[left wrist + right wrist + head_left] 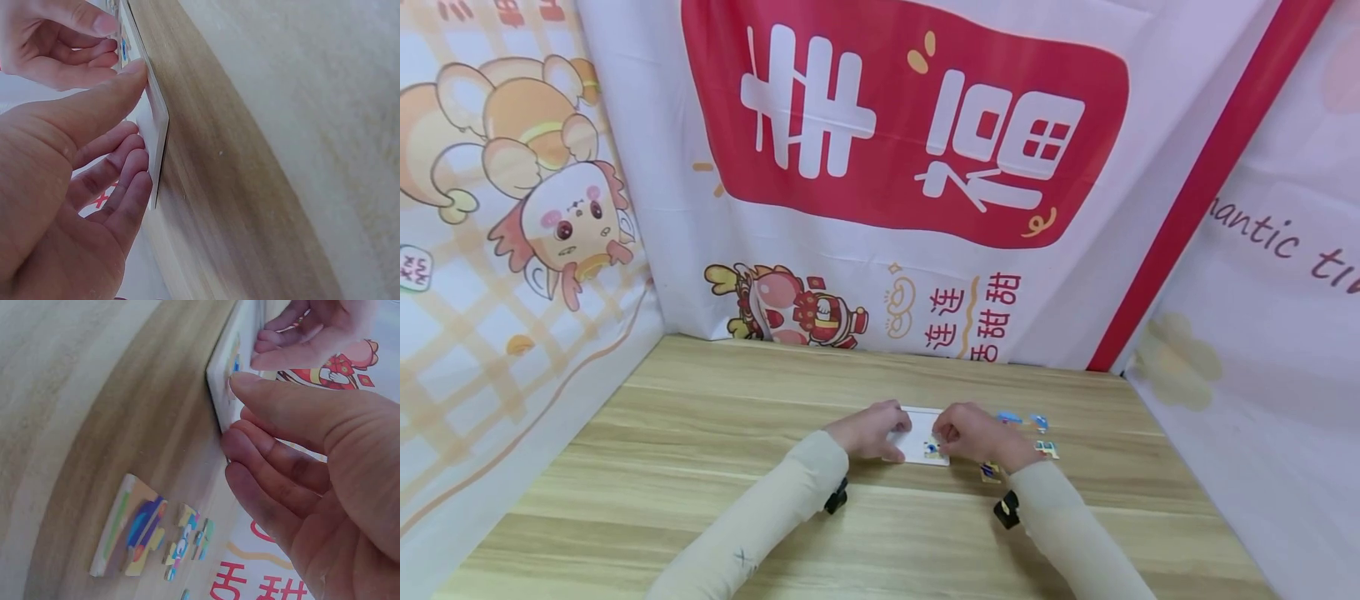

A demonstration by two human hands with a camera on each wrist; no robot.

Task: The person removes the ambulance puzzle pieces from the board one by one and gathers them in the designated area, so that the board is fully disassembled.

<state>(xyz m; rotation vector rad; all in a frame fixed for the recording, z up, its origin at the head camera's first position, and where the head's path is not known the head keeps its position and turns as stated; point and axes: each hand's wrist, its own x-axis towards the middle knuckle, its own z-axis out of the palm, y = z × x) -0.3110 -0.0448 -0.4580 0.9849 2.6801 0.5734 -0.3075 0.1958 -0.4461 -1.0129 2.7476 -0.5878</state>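
Note:
A white puzzle board (914, 446) lies flat on the wooden table, held between both hands. One colourful puzzle piece (932, 450) sits in its near right part. My left hand (871, 429) holds the board's left end, thumb at the near edge and bent fingers farther back, as the left wrist view shows. Over the right end is my right hand (976, 435); in the right wrist view its thumb (247, 384) touches the board beside the piece, with the fingers loosely bent at the board's edge. Nothing shows between that thumb and those fingers.
Several loose puzzle pieces lie right of the board: a purple and yellow one (990, 472) near my right wrist, a yellow and blue one (1047, 450), and blue ones (1009, 417) behind. Printed cloth (910, 275) hangs along the table's back and sides.

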